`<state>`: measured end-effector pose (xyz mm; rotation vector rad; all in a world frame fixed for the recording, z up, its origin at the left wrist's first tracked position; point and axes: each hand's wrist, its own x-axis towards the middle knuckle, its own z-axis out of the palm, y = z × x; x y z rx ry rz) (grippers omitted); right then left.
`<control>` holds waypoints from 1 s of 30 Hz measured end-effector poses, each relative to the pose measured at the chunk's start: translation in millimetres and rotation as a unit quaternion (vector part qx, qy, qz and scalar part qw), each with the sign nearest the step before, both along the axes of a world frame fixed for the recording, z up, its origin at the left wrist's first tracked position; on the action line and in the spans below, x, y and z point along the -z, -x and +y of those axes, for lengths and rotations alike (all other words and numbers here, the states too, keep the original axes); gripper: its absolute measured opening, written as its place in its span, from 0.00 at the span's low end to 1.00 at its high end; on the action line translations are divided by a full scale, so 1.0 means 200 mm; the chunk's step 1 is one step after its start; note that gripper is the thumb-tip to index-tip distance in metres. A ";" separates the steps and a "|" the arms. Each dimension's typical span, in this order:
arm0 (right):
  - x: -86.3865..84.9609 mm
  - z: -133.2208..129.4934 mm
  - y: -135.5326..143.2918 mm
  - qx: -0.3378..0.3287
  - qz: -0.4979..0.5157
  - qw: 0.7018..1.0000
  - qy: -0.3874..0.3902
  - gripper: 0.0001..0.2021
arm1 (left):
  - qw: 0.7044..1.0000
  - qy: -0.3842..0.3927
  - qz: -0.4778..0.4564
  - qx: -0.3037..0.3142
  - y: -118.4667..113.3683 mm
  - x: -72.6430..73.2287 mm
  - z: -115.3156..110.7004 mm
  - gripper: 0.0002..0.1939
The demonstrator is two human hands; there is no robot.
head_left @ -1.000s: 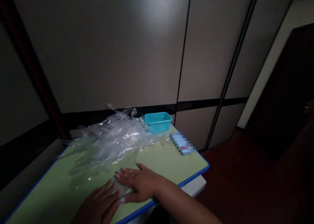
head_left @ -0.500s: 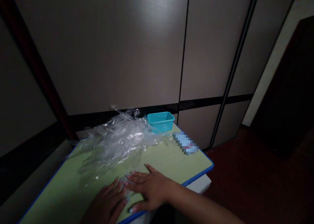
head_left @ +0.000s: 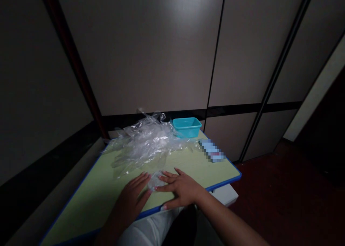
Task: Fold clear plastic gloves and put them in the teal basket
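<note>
While 2 flat, open hands press on the blue-edged pale green tabletop (head_left: 107,188), nothing is gripped.
Left hand (head_left: 134,195) and right hand (head_left: 181,189) flank a small crumpled clear plastic piece (head_left: 155,179); a heap of clear plastic film (head_left: 145,142) lies beyond.

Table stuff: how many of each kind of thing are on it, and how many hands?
Turquoise plastic tub: 1
Heap of clear plastic gloves: 1
Small folded clear plastic piece: 1
Blurred flat item: 1
Hands, left hand and right hand: 2
Total: 6

Both hands (head_left: 161,192) seemingly flatten clear plastic (head_left: 155,180) on table (head_left: 107,188).
</note>
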<state>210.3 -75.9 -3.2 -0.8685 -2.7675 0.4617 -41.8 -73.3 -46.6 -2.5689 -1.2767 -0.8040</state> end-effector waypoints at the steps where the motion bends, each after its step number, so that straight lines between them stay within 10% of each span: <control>1: 0.00 0.00 0.00 0.004 0.005 1.000 0.001 0.31 | 1.000 0.024 0.016 -0.001 -0.01 -0.01 0.00 0.22; 10: 0.05 0.01 0.01 0.024 0.038 0.999 -0.021 0.29 | 0.980 0.183 0.076 -0.004 -0.16 -0.06 -0.01 0.24; 30: 0.06 0.05 -0.01 0.048 0.085 0.995 0.012 0.26 | 0.981 0.157 0.105 -0.043 -0.15 -0.02 0.01 0.27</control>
